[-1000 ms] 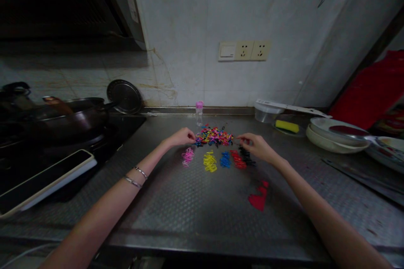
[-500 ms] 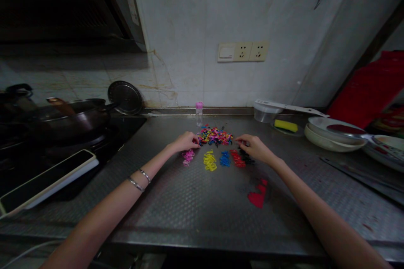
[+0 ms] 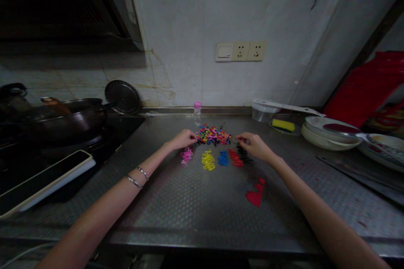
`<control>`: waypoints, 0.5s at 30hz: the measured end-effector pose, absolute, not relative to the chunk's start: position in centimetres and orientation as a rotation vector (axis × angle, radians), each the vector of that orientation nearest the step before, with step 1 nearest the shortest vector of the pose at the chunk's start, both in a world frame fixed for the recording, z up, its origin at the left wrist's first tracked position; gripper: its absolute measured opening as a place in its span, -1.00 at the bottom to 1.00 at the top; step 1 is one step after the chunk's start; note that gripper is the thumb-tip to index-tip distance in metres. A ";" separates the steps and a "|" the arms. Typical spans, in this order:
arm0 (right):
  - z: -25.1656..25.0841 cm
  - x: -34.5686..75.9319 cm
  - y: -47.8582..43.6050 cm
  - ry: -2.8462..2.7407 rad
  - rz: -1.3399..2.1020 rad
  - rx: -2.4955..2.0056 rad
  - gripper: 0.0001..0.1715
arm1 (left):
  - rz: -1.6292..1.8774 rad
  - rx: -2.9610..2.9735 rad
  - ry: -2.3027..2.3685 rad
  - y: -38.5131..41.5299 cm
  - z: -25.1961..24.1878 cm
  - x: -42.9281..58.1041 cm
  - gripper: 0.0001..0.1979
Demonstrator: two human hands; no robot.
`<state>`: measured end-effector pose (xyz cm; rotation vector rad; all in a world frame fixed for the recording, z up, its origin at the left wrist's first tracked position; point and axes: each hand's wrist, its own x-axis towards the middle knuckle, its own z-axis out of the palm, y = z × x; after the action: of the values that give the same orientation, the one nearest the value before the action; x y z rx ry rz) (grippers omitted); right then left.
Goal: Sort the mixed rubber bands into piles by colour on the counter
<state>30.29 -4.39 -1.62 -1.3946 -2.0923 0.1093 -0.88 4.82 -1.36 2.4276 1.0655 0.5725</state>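
A mixed pile of small colourful rubber bands (image 3: 213, 135) lies on the steel counter. My left hand (image 3: 183, 140) is closed in a pinch at the pile's left edge, just above a pink group of bands (image 3: 186, 156). Right of the pile, my right hand (image 3: 255, 146) is also pinched, over a black group (image 3: 243, 153) that it partly covers. Whatever either pinch holds is too small to make out. Between the hands, in front of the pile, sit yellow bands (image 3: 208, 160), blue bands (image 3: 223, 158) and red bands (image 3: 235, 157).
Behind the pile stands a clear bottle with a pink cap (image 3: 197, 111). A red cut-out piece (image 3: 256, 193) lies nearer me. To the right are a yellow sponge (image 3: 283, 125), stacked bowls (image 3: 328, 138) and a knife (image 3: 353, 176). Leftward are a phone (image 3: 47, 180) and a pan (image 3: 72, 117).
The whole view has shifted slightly. My right fingertips sit a little farther from the pile's right edge. My left hand stays pinched at the left edge; the sorted groups look the same.
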 end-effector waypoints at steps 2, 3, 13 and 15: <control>-1.6 30.4 -4.4 -2.092 0.099 -1.396 -0.67 | 0.607 2.412 1.058 4.8 -0.9 -0.8 -0.79; -1.5 30.4 -4.3 -2.092 0.094 -1.397 -0.67 | 0.620 2.402 1.052 4.8 -0.7 -0.8 -0.79; -1.5 30.3 -4.4 -2.039 0.097 -1.397 -0.70 | 0.689 2.290 0.990 4.7 0.4 0.2 -0.80; -1.4 29.6 -4.2 -2.046 0.133 -1.380 -0.70 | 0.695 2.280 0.990 4.7 0.4 0.3 -0.80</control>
<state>29.63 -4.18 -1.42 -1.3799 -2.0457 0.1329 0.32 4.68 0.40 2.2795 0.9898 0.6951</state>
